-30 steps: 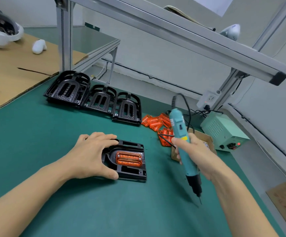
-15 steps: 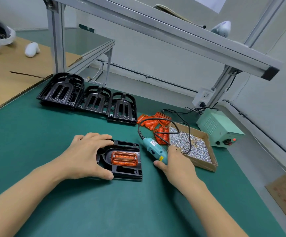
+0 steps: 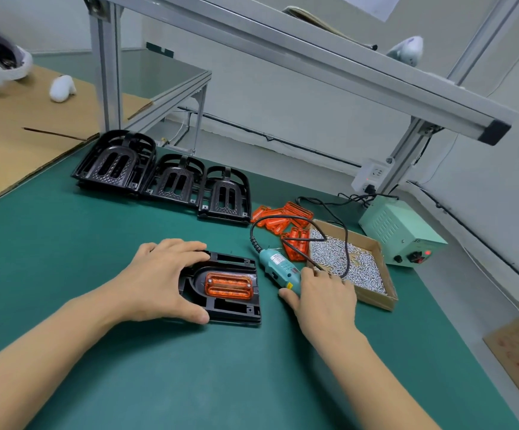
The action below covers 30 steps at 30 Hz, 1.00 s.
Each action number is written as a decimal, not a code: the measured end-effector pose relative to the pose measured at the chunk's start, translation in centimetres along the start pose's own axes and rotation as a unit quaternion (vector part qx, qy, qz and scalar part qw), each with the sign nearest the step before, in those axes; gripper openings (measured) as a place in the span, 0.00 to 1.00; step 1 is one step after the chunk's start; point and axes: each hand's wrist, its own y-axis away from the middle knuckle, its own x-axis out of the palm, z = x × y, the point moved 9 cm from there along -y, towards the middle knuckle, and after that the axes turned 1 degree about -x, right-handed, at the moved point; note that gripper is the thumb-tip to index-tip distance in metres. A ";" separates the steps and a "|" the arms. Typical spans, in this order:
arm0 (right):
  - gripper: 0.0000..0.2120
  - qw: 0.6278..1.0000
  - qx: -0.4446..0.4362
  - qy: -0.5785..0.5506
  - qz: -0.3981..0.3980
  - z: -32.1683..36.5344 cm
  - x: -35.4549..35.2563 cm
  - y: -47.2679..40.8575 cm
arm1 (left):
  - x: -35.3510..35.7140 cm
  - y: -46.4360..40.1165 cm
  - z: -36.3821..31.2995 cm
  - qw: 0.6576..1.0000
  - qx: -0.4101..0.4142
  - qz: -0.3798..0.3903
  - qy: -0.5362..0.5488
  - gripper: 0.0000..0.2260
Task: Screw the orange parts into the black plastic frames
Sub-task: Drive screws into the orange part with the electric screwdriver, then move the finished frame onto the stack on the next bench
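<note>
Here, left hand (image 3: 159, 279) grip clamps the ribbed black plastic frame (image 3: 221, 287); right hand (image 3: 323, 297) grip wraps the teal screwdriver (image 3: 278, 268).

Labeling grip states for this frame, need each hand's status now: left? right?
Left hand: grips the black frame, thumb and fingers curled over its edges.
Right hand: lies over the electric screwdriver on the mat; grip cannot be told.
</note>
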 end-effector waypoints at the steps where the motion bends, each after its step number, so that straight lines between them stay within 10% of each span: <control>1: 0.27 1.000 -0.004 0.004 -0.011 0.0 -0.4 0.2 | 0.1 0.0 0.0 1.000 -0.001 0.003 0.001 0.51; 5: 0.39 0.988 -0.113 -0.081 -0.063 1.6 -2.7 0.4 | -0.1 0.2 0.1 1.000 0.000 -0.001 -0.014 0.49; 11: 0.64 0.941 -0.291 -0.150 0.091 6.6 -0.9 0.3 | 0.0 0.7 1.2 0.999 -0.013 0.032 -0.017 0.55; 24: 0.60 0.898 -0.348 -0.242 0.114 10.4 -1.3 -1.3 | -0.8 1.1 3.7 0.991 -0.033 0.013 0.126 0.54; 30: 0.60 0.904 -0.278 -0.321 0.058 10.4 -3.5 -2.6 | -3.7 1.9 5.8 0.952 -0.090 -0.165 0.242 0.54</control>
